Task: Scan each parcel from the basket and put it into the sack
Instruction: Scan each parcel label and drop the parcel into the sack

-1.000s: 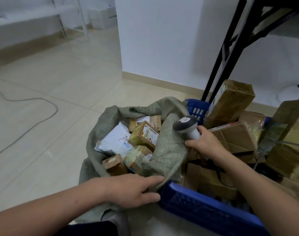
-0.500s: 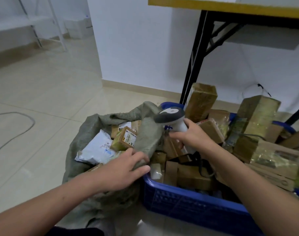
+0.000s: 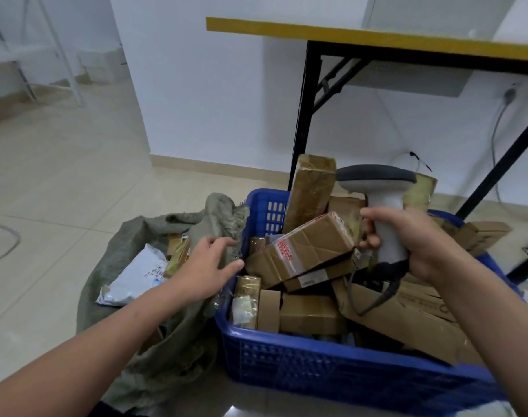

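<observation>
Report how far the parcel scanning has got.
Done: the sack holds a white mailer and a few small boxes. In hand: the right hand grips the scanner above the basket; the left hand, open, is at the sack's edge and holds no parcel. Left: most of the job, since the basket is piled with brown boxes, a taped box on top.

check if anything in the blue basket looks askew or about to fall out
The tall tape-wrapped brown parcel stands on end at the blue plastic basket's far rim, tilted, above the heap; it might topple. Other parcels lie jumbled.
</observation>
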